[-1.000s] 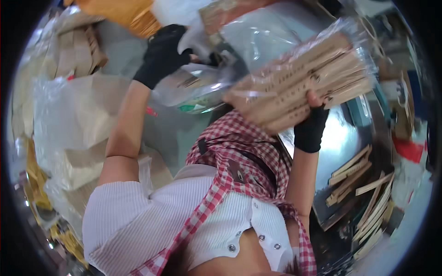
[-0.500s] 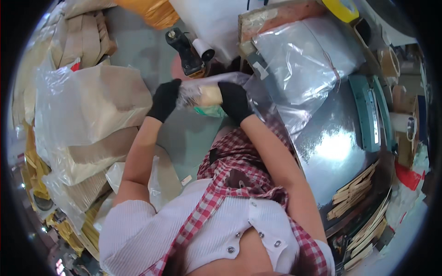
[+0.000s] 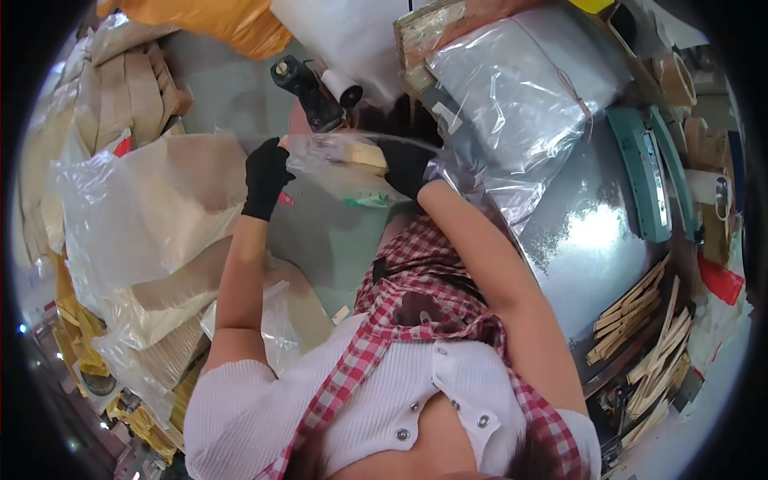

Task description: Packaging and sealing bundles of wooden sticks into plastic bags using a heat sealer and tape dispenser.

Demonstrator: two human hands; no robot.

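Note:
A clear plastic bag [image 3: 328, 180] with green print is stretched between my two black-gloved hands. My left hand [image 3: 266, 178] is closed on the bag's left end, fingers upward, with a small pink-red mark beside it. At the other end my right hand [image 3: 406, 166] is closed on the bag, against a pale tan block [image 3: 366, 157]. The block appears to lie inside the clear film, though its right end is hidden by the glove. Just beyond the bag stands a black handheld device [image 3: 308, 92] on the grey surface, beside a white roll [image 3: 342, 86].
Stacked tan packages in clear plastic [image 3: 184, 184] rise at the left. A plastic-wrapped stack [image 3: 520, 96] sits at the back right, near a teal bag sealer [image 3: 644, 176]. Bundled wooden strips [image 3: 632, 312] lie at the right on a shiny metal surface [image 3: 560, 256].
My left hand has moved slightly left and down, away from the right hand. The bag between them is now spread wider and flatter. The right hand keeps hold near the tan block.

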